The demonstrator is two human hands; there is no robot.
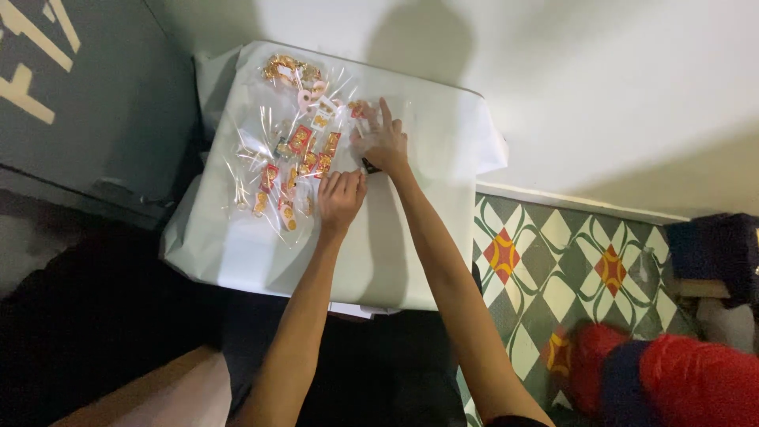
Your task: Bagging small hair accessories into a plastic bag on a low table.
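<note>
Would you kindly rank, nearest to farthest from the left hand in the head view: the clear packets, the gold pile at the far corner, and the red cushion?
1. Clear packets, just left of the left hand.
2. Gold pile, far left corner.
3. Red cushion, floor, far right.

Both bare arms reach up from the bottom of the frame toward the upper middle. Left arm rises from bottom centre-left, forearm nearly straight, wrist slightly bent. Left hand (341, 198) sits at frame centre, palm down, fingers curled together and pointing up. Right arm comes from bottom right-of-centre, longer diagonal, elbow low. Right hand (382, 142) is just above and right of the left hand, palm down, fingers spread, index extended upward. The hands are close, almost touching. Grip state unclear for both.
</note>
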